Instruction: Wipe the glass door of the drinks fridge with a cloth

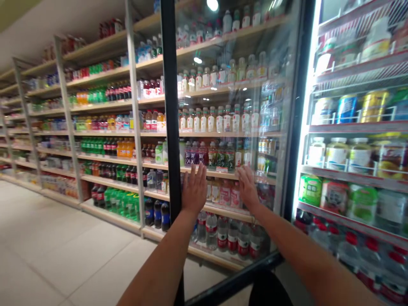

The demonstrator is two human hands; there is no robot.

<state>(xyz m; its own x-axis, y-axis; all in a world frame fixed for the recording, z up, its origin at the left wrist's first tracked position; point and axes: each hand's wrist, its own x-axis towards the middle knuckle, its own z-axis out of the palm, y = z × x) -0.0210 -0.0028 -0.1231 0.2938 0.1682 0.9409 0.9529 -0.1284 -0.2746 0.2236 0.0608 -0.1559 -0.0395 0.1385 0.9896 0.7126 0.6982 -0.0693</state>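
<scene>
A glass cooler door (pixel 171 106) with a black frame stands swung out in front of me. My left hand (pixel 194 189) is raised flat against or just before the glass, close to the upright frame, fingers stretched out. To its right, my right hand (pixel 248 187) is up at the glass too, fingers a little bent and holding nothing I can see. Whether each palm presses on the pane is hard to tell. Through the glass show shelves of bottled drinks (pixel 211 121), including large bottles with red labels (pixel 232 238) at the bottom.
The lit cooler's shelves (pixel 357 128) on my right hold cans, bottles and packs. Long drink shelves (pixel 108 104) run away to the left, with large green bottles (pixel 123 202) low down. Pale floor tiles (pixel 73 250) lie before them.
</scene>
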